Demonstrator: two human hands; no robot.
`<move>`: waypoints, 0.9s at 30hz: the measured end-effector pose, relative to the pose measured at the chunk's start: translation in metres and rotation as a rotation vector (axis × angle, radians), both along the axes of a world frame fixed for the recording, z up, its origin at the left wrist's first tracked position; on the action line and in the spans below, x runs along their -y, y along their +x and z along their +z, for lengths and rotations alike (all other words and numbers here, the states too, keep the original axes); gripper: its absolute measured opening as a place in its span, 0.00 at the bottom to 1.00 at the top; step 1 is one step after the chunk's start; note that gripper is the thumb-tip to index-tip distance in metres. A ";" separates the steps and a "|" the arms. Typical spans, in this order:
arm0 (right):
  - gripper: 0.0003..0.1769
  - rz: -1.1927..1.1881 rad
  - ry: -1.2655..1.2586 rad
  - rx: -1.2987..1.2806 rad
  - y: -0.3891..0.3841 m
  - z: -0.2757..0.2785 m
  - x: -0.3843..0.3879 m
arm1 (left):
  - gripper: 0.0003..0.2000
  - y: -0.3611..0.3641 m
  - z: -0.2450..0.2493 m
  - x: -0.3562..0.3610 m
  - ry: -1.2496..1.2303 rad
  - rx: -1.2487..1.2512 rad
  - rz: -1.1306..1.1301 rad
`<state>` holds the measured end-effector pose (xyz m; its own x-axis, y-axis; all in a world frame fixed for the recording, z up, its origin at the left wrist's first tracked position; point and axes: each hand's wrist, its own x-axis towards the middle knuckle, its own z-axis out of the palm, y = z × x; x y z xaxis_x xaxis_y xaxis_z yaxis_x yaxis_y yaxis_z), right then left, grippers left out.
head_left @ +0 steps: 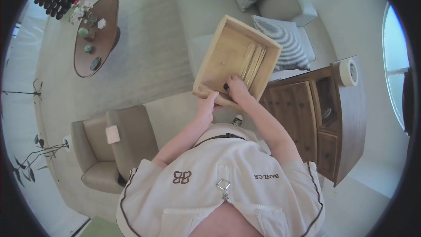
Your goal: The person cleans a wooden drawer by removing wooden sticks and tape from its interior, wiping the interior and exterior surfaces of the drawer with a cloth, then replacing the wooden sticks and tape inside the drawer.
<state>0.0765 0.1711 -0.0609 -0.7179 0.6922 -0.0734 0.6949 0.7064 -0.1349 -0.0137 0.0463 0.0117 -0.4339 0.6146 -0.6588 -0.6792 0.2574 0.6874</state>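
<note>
A light wooden drawer-like box [210, 59] is held tilted in front of my body. My left hand [207, 106] is closed around its near left edge, thumb on the rim. Inside the box, my right hand [238, 89] has its fingers curled at a small black object [226, 86], whose kind I cannot make out. Several long, slim, gold-coloured shiny pieces [253, 63] lie side by side along the box's right wall, just beyond my right hand.
To the right stands a brown wooden cabinet [291, 118] with a white roll [348, 72] on top. A grey sofa [206, 6] with striped cushions [285, 41] is ahead. An oval coffee table [98, 35] is far left, with a tan armchair [98, 145] nearer.
</note>
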 end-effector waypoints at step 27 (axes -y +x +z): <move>0.06 0.056 -0.489 -0.380 -0.019 0.072 -0.013 | 0.18 -0.009 -0.006 -0.006 0.071 0.015 0.046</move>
<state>0.0576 0.1837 0.0107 -0.7904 0.6036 -0.1051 0.4987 0.5341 -0.6827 -0.0227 0.0518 0.0060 -0.4535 0.6394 -0.6208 -0.6994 0.1764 0.6926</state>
